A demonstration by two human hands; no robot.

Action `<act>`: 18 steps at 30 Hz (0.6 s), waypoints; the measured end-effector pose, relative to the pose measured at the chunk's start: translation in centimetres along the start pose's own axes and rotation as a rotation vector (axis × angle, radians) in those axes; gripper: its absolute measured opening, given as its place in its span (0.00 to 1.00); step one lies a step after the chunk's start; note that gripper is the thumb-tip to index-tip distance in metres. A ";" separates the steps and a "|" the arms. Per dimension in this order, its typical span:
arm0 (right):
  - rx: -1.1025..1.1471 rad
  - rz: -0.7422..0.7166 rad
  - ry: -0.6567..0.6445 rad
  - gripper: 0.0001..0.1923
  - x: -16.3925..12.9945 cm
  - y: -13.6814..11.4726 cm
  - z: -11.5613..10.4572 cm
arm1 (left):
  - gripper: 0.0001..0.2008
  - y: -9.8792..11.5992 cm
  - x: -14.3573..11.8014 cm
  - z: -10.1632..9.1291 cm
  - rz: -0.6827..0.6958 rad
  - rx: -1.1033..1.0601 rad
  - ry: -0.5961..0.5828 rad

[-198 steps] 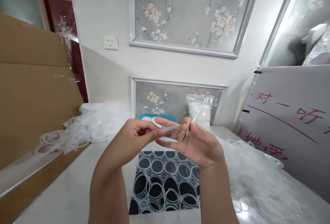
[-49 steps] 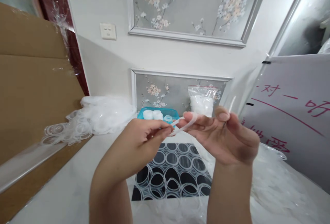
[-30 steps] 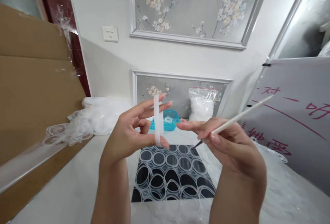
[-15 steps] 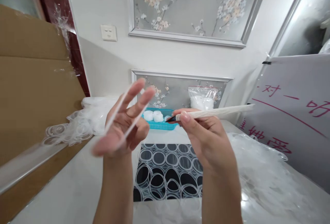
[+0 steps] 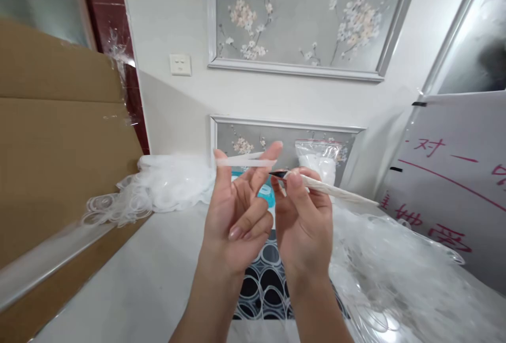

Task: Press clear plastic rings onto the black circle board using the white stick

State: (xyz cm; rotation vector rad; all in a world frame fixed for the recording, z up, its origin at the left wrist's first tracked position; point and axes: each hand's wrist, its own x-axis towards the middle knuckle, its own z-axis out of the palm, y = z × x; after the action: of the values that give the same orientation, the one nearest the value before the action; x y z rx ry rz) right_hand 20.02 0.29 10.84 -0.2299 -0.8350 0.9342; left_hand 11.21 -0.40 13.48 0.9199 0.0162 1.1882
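Observation:
My left hand (image 5: 241, 222) is raised with its palm towards me. A thin white loop band (image 5: 245, 163) is stretched across its spread thumb and forefinger, while the other fingers curl in. Close beside it, my right hand (image 5: 303, 222) pinches a white-wrapped stick like a pen (image 5: 340, 191). The stick's black pointed tip (image 5: 278, 173) faces left, near the band and the left fingers; whether it touches them I cannot tell. Behind the hands, a blue tray (image 5: 272, 198) holding white pieces is mostly hidden. A black mat (image 5: 272, 296) with pale rings lies below, partly covered by my forearms.
Clear white loops are heaped at the left (image 5: 169, 182) and in a larger pile at the right (image 5: 391, 264). A zip bag (image 5: 318, 161) of white pieces stands by the wall. Cardboard (image 5: 59, 164) flanks the left, a white board with red writing (image 5: 443, 185) the right.
My left hand has moved right and turned, bringing the stretched band level near the stick's tip. The stick's back end now slopes down to the right. The view has shifted slightly.

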 end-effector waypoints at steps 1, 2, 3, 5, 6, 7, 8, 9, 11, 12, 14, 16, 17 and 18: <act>0.020 0.020 0.005 0.05 -0.1 0.1 0.0 | 0.36 -0.2 0.0 0.2 -0.014 -0.043 -0.019; 0.033 0.043 0.010 0.05 -0.1 0.1 0.0 | 0.35 -0.4 0.0 0.3 -0.024 -0.082 -0.036; 0.037 0.063 0.017 0.06 -0.2 0.1 0.0 | 0.35 -0.5 0.0 0.4 -0.030 -0.115 -0.049; 0.015 0.084 0.030 0.07 -0.3 -0.1 0.0 | 0.33 -0.8 0.0 0.3 -0.040 -0.160 -0.063; -0.005 0.085 0.036 0.08 -0.4 -0.1 0.0 | 0.33 -0.8 0.1 0.3 -0.044 -0.175 -0.066; -0.024 0.086 0.040 0.08 -0.4 -0.2 0.0 | 0.33 -0.9 0.1 0.2 -0.049 -0.187 -0.066; -0.035 0.089 0.046 0.09 -0.4 -0.3 0.1 | 0.33 -1.0 0.1 0.2 -0.054 -0.196 -0.065; -0.035 0.094 0.052 0.10 -0.4 -0.4 0.1 | 0.33 -1.0 0.1 0.1 -0.057 -0.203 -0.066; -0.011 0.106 0.062 0.11 -0.5 -0.5 0.2 | 0.31 -1.1 0.1 0.1 -0.060 -0.213 -0.072; -0.001 0.110 0.065 0.11 -0.5 -0.5 0.2 | 0.30 -1.1 0.1 0.1 -0.059 -0.213 -0.076; -0.003 0.117 0.061 0.12 -0.5 -0.6 0.3 | 0.29 -1.2 0.1 0.2 -0.056 -0.206 -0.081; -0.029 0.115 0.052 0.11 -0.5 -0.6 0.3 | 0.28 -1.1 0.0 0.2 -0.056 -0.198 -0.087; -0.038 0.109 0.052 0.11 -0.4 -0.6 0.3 | 0.28 -1.1 0.0 0.2 -0.056 -0.196 -0.094; -0.039 0.101 0.057 0.11 -0.4 -0.6 0.3 | 0.28 -1.0 0.0 0.2 -0.056 -0.193 -0.100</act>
State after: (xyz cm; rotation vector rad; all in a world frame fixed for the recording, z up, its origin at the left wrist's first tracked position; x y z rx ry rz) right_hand 20.01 -0.45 11.09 -0.3334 -0.7957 1.0015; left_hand 12.07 -0.59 12.94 0.8020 -0.1499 1.0704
